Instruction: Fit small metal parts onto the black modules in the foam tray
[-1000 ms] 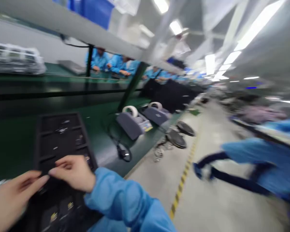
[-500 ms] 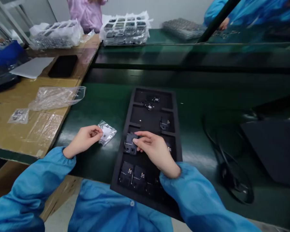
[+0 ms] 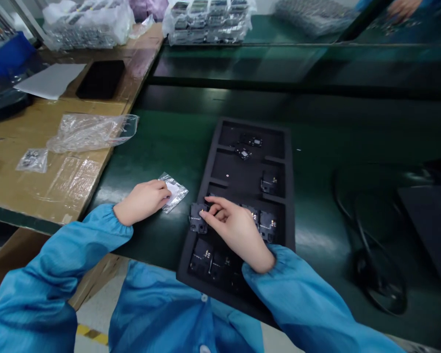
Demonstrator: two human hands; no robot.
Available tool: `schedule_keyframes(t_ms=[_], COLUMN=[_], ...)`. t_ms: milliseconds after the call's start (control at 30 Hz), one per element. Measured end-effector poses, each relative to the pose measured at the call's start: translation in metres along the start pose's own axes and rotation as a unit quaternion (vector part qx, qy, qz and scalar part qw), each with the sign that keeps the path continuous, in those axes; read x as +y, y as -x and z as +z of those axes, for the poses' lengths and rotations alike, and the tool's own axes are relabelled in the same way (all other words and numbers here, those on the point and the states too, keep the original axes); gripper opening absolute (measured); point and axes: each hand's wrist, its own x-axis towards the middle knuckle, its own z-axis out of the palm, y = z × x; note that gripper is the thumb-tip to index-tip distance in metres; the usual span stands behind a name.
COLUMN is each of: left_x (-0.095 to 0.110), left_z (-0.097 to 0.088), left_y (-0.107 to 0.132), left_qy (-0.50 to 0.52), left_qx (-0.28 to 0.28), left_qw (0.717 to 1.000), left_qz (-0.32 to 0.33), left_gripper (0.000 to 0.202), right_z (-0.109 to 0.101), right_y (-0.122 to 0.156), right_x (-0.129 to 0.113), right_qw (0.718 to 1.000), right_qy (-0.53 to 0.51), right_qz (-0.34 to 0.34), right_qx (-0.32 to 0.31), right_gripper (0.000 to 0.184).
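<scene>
Between the thumb and fingers of my right hand (image 3: 235,228) is a flat black electronic module (image 3: 197,218), held over the left rim of a black compartment tray (image 3: 290,181). My left hand (image 3: 144,198) rests its closed fingertips on a small clear plastic bag (image 3: 176,190) with a white label, left of the tray; whether they pinch anything is hidden. More black modules (image 3: 268,225) lie in the tray's nearer compartments, some covered by my right hand and sleeve. Two small parts (image 3: 243,153) lie in the far compartments.
Cardboard (image 3: 33,191) covers the left side, bearing a clear bag (image 3: 91,132), a bag of small parts (image 3: 33,160), paper (image 3: 49,80) and a black tray (image 3: 101,79). Cables (image 3: 363,264) lie at right. Wrapped stacks (image 3: 209,22) stand at the back. A co-worker's hand (image 3: 404,9) shows top right.
The view has shifted, so the tray sits further right. My right hand has brought the module left, over the tray's rim. My left fingers have moved further onto the small bag, knuckles up.
</scene>
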Motion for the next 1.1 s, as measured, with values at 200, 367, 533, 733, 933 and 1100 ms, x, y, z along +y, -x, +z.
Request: schedule_keyframes(t_ms=[200, 367, 533, 733, 933, 1100], left_x=[-0.001, 0.0, 0.023, 0.039, 0.036, 0.04], left_z=[0.001, 0.004, -0.01, -0.022, -0.017, -0.02], left_y=[-0.003, -0.001, 0.002, 0.006, 0.011, 0.013], left_qy=[-0.001, 0.046, 0.231, 0.44, 0.514, 0.51], left_qx=[0.011, 0.077, 0.193, 0.16, 0.151, 0.178], left_qw=[1.0, 0.996, 0.953, 0.876, 0.835, 0.835], left_qz=[0.012, -0.017, -0.039, -0.115, -0.125, -0.104], left_gripper=[0.019, 0.017, 0.014, 0.016, 0.017, 0.011], right_z=[-0.009, -0.003, 0.02, 0.035, 0.032, 0.032], right_y=[0.004, 0.004, -0.007, -0.019, -0.018, -0.017], right_x=[-0.008, -0.027, -0.042, -0.048, -0.049, -0.048], right_qw=[0.998, 0.996, 0.995, 0.982, 0.962, 0.954], right_qy=[-0.013, -0.018, -0.094, -0.188, -0.27, -0.288], right_qz=[-0.011, -0.052, -0.036, -0.033, 0.029, 0.049], right_qx=[0.055, 0.066, 0.013, -0.019, -0.041, -0.064], right_gripper=[0.027, 0.019, 0.02, 0.024, 0.039, 0.037])
